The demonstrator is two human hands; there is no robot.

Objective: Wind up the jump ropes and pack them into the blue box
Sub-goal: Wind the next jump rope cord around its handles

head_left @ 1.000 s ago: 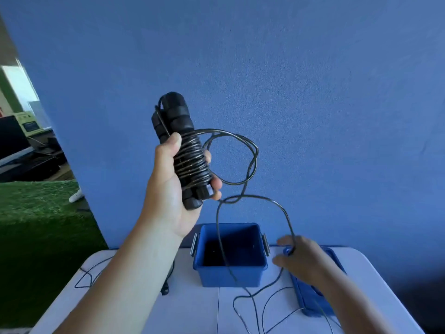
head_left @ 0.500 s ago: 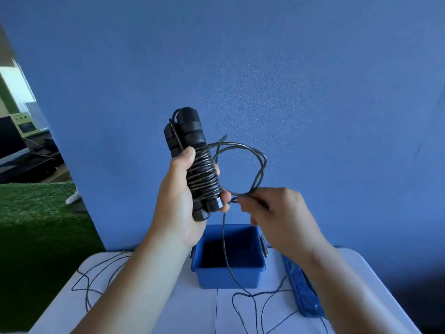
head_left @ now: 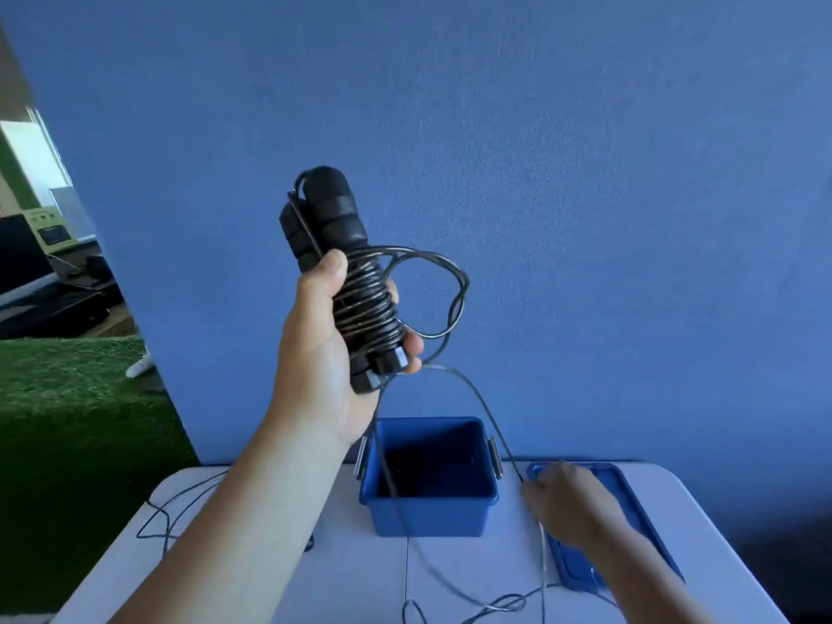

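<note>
My left hand (head_left: 324,349) grips the two black jump rope handles (head_left: 335,245) held together upright, well above the table. Several turns of thin black rope (head_left: 367,304) are wound round them, with one loose loop hanging off to the right. From the handles the rope runs down to my right hand (head_left: 569,504), which pinches it low over the table, right of the blue box (head_left: 427,511). The box stands open and looks empty. The loose rest of the rope (head_left: 499,603) trails on the white table near the front edge.
The box's blue lid (head_left: 626,502) lies flat under my right hand at the right of the white table (head_left: 342,574). A second thin black rope (head_left: 162,511) lies at the table's left edge. A blue wall stands behind; green turf is on the left.
My right hand rose to the handles to lay on a turn of rope, then dropped back down to the right of the box, sliding along the rope. My left hand kept holding the handles up.
</note>
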